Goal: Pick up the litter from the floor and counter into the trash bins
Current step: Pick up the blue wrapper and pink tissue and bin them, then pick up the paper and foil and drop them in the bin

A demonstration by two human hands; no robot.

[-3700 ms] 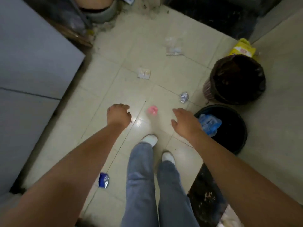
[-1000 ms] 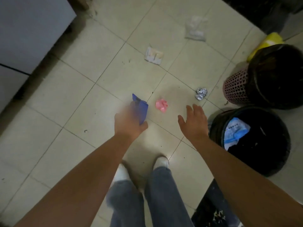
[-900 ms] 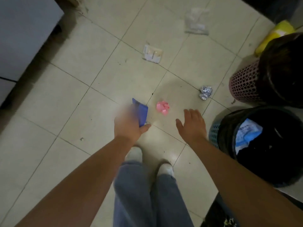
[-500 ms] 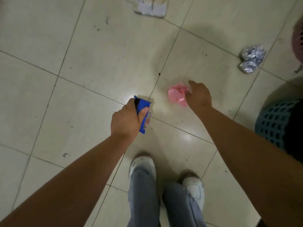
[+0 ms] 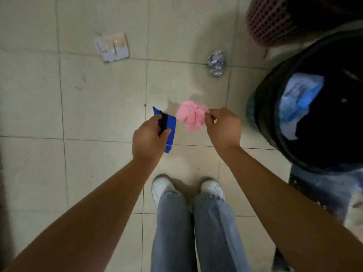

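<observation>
Pink wad (image 5: 191, 116), on the floor half a second ago, now lifted clear, pinched in right hand (image 5: 223, 128) grip; blue wrapper (image 5: 169, 132) still clamped in left hand (image 5: 148, 141); black bin (image 5: 275, 118) just beside; both judged ready for dropping.

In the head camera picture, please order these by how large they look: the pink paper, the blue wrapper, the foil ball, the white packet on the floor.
1. pink paper
2. blue wrapper, partly hidden by the left hand
3. white packet
4. foil ball

The two held pieces are nearer the camera, so their lead over the white packet is unsure.
</observation>
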